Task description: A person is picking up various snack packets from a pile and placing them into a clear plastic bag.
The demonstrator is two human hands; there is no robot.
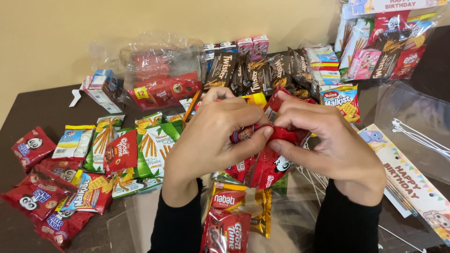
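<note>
My left hand [211, 136] and my right hand [323, 140] meet over the middle of the dark table [42, 107], both pinching a small red snack packet [281, 133] between thumbs and fingers. Under the hands lie more red packets [265, 168]. Just below them a clear plastic bag [243, 211] holds a gold wafer pack and a red cookie pack. Both wrists wear black sleeves.
Green stick-snack packs [154, 145] and red cookie packs [37, 197] lie at the left. Brown wafer bars [262, 70] and small cartons stand at the back. A filled gift bag [384, 42] sits far right, with pastel party cards [412, 182] and clear bags beside it.
</note>
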